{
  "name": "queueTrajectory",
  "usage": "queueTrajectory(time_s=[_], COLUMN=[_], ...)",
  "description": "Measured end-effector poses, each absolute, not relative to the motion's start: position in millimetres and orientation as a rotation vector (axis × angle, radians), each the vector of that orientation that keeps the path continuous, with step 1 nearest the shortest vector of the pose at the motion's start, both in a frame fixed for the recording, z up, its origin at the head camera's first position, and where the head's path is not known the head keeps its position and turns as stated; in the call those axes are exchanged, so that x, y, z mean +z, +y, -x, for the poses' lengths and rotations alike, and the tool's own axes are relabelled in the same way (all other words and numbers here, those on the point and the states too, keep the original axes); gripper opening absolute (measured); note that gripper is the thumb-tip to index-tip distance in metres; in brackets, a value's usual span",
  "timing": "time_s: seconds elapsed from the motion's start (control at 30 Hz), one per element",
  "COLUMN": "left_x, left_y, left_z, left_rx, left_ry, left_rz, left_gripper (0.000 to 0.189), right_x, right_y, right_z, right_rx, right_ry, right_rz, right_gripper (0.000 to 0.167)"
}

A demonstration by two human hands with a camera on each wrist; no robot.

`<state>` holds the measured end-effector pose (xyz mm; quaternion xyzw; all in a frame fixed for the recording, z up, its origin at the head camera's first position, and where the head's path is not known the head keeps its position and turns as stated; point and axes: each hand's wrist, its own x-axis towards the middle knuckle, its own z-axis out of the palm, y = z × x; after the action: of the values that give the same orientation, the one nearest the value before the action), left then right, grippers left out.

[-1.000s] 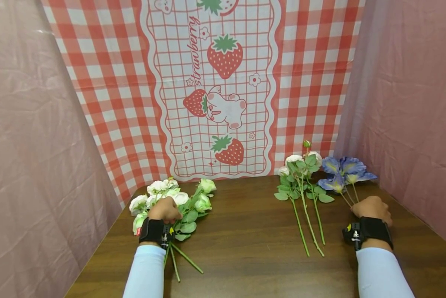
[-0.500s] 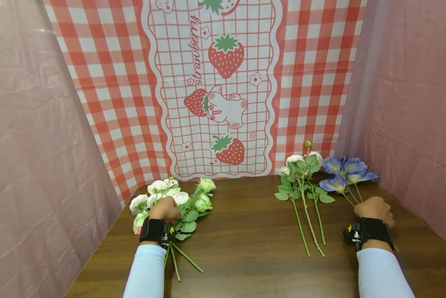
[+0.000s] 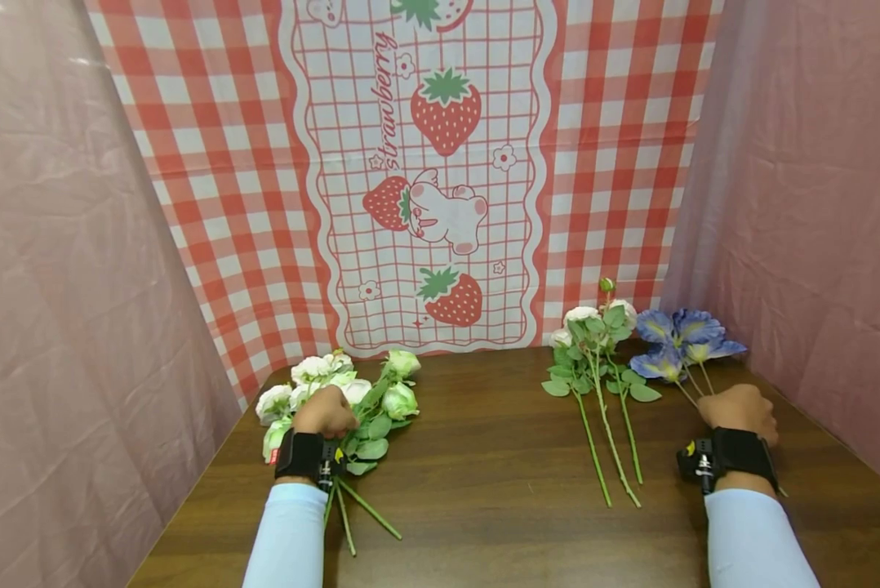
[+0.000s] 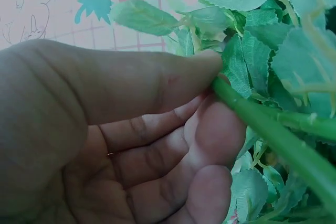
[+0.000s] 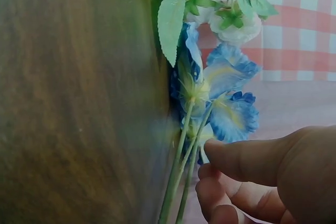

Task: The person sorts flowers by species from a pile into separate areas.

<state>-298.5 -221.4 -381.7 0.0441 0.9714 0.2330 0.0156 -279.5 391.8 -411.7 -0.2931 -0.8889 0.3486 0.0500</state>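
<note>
My left hand (image 3: pixel 326 412) is over the left bunch; in the left wrist view its thumb and forefinger pinch a green rose stem (image 4: pixel 278 140). That bunch has white roses (image 3: pixel 311 369) and pale green roses (image 3: pixel 399 402) with leaves, the cut ends pointing toward me. On the right side of the table, my right hand (image 3: pixel 740 412) hovers over the stems of several blue iris-like flowers (image 3: pixel 678 343). In the right wrist view its loosely curled fingers (image 5: pixel 212 195) stand right beside the iris stems (image 5: pixel 181 166), with nothing seen between thumb and fingertips.
White roses (image 3: pixel 581 314) on long stems lie left of the irises, their ends toward me. Brown wooden table (image 3: pixel 477 474) lies between the bunches. A checked strawberry cloth (image 3: pixel 440 196) hangs at the back, with pink curtains (image 3: pixel 815 204) at the sides.
The pale green rose heads by my left hand have shifted slightly left. My right hand moved slightly right, and a stem end now shows past its wrist.
</note>
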Motion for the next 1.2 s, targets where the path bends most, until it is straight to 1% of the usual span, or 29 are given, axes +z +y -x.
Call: queueTrajectory(time_s=[0.27, 0.57, 0.83, 1.03, 1.2], left_x=[-382, -372, -361, -349, -337], left_y=[-224, -226, -226, -224, -218], left_z=[300, 298, 292, 284, 278], left_rx=[0.757, 0.803, 0.828, 0.921, 0.939], left_ry=[3.047, 3.114, 3.217, 3.297, 3.371], left_rz=[-0.133, -0.165, -0.183, -0.135, -0.064], left_gripper=[0.048, 0.041, 0.057, 0.056, 0.050], right_x=[-406, -400, -392, -381, -369], right_y=[389, 391, 389, 381, 374], right_z=[275, 275, 272, 270, 270], right_rx=[1.075, 1.093, 1.078, 1.039, 0.995], right_ry=[-2.677, -2.652, -2.636, -2.653, -2.605], right_rz=[0.892, 0.891, 0.884, 0.883, 0.864], right_gripper=[0.075, 0.083, 0.088, 0.086, 0.081])
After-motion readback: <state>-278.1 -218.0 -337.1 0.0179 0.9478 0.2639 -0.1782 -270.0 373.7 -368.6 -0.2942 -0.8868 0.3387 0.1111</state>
